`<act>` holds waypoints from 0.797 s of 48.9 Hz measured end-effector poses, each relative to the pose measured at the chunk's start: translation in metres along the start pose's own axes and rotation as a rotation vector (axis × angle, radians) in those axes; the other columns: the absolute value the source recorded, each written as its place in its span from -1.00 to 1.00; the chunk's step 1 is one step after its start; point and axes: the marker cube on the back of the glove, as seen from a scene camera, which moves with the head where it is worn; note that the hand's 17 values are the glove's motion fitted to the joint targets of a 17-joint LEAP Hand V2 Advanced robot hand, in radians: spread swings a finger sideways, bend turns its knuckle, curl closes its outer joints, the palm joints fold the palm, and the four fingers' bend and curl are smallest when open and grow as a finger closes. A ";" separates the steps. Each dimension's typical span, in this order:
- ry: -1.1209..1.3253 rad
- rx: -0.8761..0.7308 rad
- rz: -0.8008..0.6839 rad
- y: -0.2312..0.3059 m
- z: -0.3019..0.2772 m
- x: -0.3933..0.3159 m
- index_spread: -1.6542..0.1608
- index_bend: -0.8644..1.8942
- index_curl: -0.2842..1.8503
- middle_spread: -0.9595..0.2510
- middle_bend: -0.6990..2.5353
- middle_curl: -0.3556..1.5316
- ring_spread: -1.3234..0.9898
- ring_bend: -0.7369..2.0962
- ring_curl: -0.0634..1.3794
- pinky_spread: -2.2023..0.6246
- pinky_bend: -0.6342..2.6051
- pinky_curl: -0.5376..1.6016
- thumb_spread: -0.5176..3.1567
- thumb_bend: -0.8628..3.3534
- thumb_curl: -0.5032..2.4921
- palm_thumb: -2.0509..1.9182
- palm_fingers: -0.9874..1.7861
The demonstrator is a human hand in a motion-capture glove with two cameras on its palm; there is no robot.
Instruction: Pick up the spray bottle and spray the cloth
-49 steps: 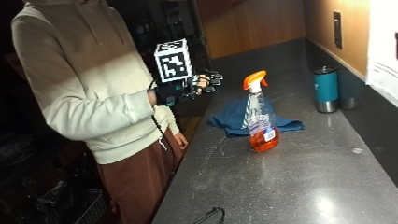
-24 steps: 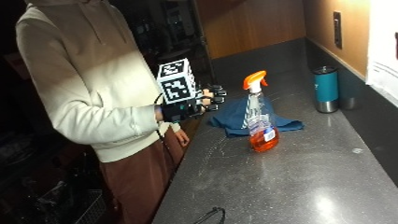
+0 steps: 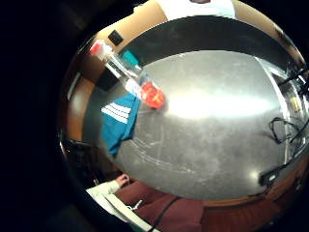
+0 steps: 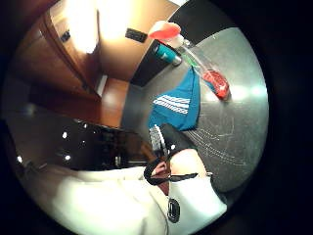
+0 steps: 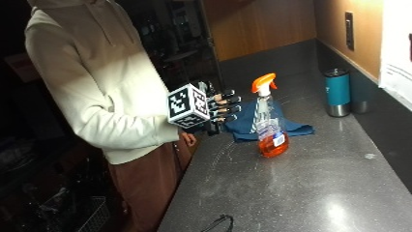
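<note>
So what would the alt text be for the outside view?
A person at a dark countertop holds their gloved right hand open near an upright spray bottle of orange liquid, not touching it. A blue cloth lies behind the bottle, and a teal tumbler stands by the wall.

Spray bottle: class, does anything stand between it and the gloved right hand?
Nothing visible does. The right hand hangs open beside the spray bottle, apart from it, over bare countertop. The blue cloth lies behind the bottle.
</note>
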 end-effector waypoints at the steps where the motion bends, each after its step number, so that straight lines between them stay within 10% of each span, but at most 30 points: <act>1: -0.018 0.008 0.004 -0.001 0.002 -0.001 0.48 -0.29 -0.54 0.64 -0.45 -0.31 0.21 -0.27 -0.54 0.70 -0.34 -0.17 -0.18 -0.60 -0.43 0.35 -0.29; 39: -0.386 0.162 0.295 -0.052 0.084 0.009 0.50 -0.29 -0.58 0.64 -0.44 -0.28 0.18 -0.20 -0.50 0.69 -0.29 -0.16 -0.20 -0.60 -0.43 0.34 -0.29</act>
